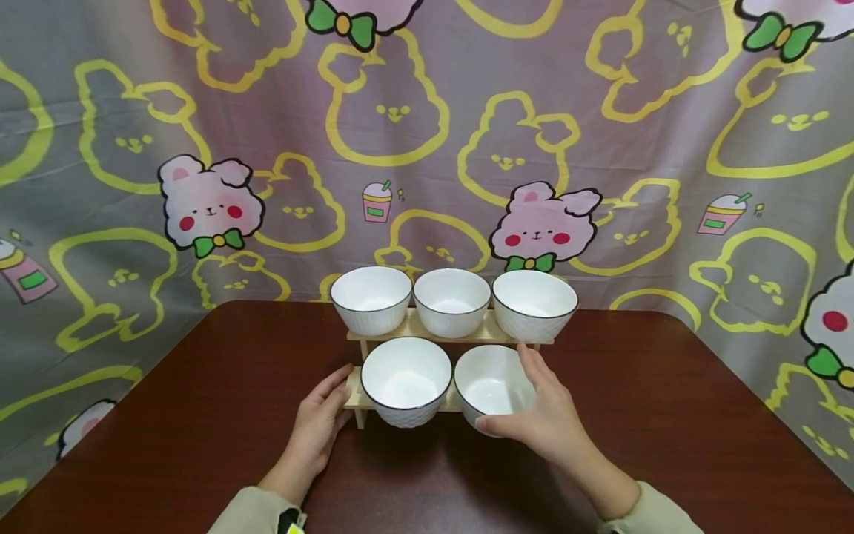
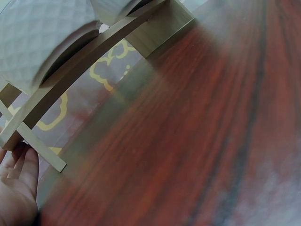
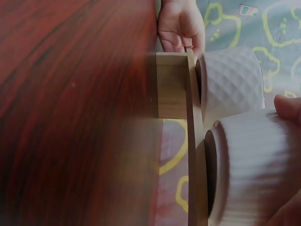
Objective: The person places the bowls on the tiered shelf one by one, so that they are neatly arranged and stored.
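A two-tier pale wooden rack (image 1: 356, 380) stands on the table with white, dark-rimmed bowls on both tiers. My left hand (image 1: 317, 426) holds the left end of the lower shelf; in the left wrist view its fingers (image 2: 29, 165) are by the shelf's end and leg. On the lower tier, my right hand (image 1: 550, 415) grips the right bowl (image 1: 490, 382), thumb at the near rim and fingers at the far right side. This ribbed bowl (image 3: 254, 160) sits upright on the shelf. A diamond-textured bowl (image 1: 405, 378) stands left of it.
Three more bowls stand on the upper tier: left (image 1: 371, 297), middle (image 1: 451, 300) and right (image 1: 535, 302). The dark red-brown wooden table (image 1: 200, 415) extends around the rack. Behind it hangs a cartoon-patterned curtain (image 1: 427, 185).
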The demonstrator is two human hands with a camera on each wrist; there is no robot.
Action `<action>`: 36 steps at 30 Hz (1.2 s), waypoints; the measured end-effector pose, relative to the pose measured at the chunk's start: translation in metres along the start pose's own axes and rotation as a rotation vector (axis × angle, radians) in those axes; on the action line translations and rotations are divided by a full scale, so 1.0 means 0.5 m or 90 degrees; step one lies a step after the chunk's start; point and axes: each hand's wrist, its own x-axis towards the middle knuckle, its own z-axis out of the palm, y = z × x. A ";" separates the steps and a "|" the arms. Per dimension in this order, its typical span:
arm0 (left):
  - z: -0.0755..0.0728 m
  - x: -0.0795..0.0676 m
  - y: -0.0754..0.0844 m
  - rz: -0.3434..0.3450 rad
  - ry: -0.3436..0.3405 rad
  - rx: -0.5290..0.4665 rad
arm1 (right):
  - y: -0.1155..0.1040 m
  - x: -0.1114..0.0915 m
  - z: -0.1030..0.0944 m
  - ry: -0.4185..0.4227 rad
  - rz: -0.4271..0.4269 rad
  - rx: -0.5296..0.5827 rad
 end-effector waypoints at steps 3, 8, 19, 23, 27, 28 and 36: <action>-0.001 0.000 0.000 0.001 -0.003 0.003 | 0.001 0.005 0.002 0.001 0.004 -0.003; -0.002 -0.001 0.000 0.001 -0.004 0.006 | -0.001 0.011 0.004 -0.007 0.027 -0.008; -0.007 0.001 0.002 -0.001 0.002 0.010 | -0.007 0.021 0.021 0.015 -0.024 -0.023; -0.008 0.003 0.003 -0.003 0.001 0.011 | -0.005 0.020 0.025 0.014 -0.048 -0.055; -0.008 0.005 0.004 -0.007 -0.002 0.013 | -0.003 0.014 0.028 0.036 -0.090 -0.131; -0.008 0.005 0.004 -0.010 -0.001 0.015 | -0.002 0.012 0.029 0.047 -0.103 -0.152; -0.027 -0.006 0.039 -0.034 -0.049 0.117 | -0.018 -0.014 -0.011 0.065 -0.216 -0.216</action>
